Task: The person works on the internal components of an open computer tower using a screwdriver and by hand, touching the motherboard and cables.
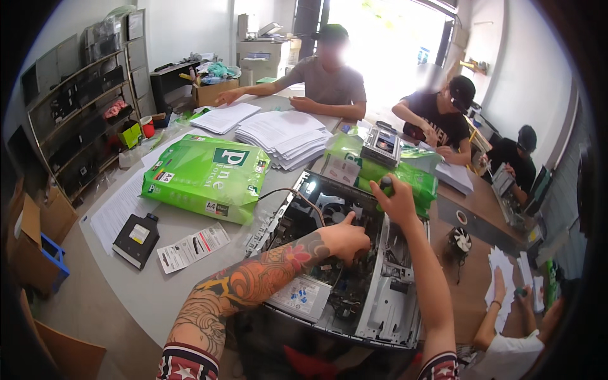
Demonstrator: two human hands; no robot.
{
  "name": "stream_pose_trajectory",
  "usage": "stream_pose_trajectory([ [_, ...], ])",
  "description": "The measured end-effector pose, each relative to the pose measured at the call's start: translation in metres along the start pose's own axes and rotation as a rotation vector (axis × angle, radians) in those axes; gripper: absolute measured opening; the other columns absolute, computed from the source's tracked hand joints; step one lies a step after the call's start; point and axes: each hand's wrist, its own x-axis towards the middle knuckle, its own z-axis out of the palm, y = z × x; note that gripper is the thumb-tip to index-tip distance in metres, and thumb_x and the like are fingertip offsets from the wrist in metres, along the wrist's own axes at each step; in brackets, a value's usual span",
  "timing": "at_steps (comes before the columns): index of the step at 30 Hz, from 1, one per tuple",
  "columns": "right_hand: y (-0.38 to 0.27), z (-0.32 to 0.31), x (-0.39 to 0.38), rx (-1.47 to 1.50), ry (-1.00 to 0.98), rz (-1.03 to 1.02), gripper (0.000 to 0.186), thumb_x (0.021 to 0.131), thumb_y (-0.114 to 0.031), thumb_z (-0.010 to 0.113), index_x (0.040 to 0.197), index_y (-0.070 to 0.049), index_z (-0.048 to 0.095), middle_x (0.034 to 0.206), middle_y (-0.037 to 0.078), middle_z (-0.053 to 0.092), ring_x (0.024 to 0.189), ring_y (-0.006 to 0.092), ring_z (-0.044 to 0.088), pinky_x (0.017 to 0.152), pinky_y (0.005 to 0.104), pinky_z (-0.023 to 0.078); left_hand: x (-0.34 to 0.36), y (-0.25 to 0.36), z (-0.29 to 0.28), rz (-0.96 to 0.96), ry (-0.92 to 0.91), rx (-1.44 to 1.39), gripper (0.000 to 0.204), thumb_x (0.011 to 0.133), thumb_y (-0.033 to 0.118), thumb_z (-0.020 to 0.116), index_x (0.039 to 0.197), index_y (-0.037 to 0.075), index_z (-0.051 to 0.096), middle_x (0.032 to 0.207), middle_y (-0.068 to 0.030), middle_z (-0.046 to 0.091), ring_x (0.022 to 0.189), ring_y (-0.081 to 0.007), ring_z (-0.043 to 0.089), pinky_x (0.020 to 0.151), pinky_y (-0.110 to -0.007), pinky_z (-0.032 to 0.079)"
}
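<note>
An open desktop computer case (386, 304) lies in front of me on the table, its inner parts exposed. My left hand (347, 240) reaches into its middle, index finger stretched out beside the round cooling fan (337, 212); the other fingertips are partly hidden. Above the case's far right edge, my right hand (398, 199) is closed round the dark handle of a screwdriver (385, 182), whose tip I cannot see. The silver power supply (301, 296) fills the case's near left corner, below my left forearm. A brown cable (304, 197) loops over the far left edge.
Left of the case are a green paper pack (206, 177), a black optical drive (135, 240) and a blister card (193, 247). Paper stacks (282, 136) lie behind. A metal drive (381, 144) rests on green packs. A loose fan (459, 242) stands right. Several people work around the tables.
</note>
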Motion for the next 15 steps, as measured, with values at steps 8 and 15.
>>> stream_pose_trajectory([
  [8, -0.002, -0.006, -0.001, 0.041, -0.049, 0.109, 0.040, 0.089, -0.033, 0.074, 0.075, 0.000, 0.056, 0.059, 0.016, 0.056, 0.055, 0.0307, 0.059, 0.056, 0.0391, 0.046, 0.000, -0.001, -0.001, -0.017, -0.010, -0.003, 0.019, 0.069, 0.018, 0.081, 0.080, 0.013, 0.067, 0.088, -0.0030, 0.066, 0.110, -0.0257, 0.059, 0.113, -0.072, 0.015],
  [15, -0.002, -0.001, 0.001, -0.049, -0.028, -0.020, 0.039, 0.088, -0.034, 0.074, 0.078, 0.000, 0.059, 0.064, 0.019, 0.060, 0.059, 0.0375, 0.062, 0.057, 0.0423, 0.048, -0.004, -0.001, -0.002, -0.023, -0.007, -0.007, 0.018, 0.070, 0.017, 0.081, 0.080, 0.013, 0.067, 0.089, -0.0010, 0.067, 0.113, -0.0244, 0.057, 0.113, -0.073, 0.014],
])
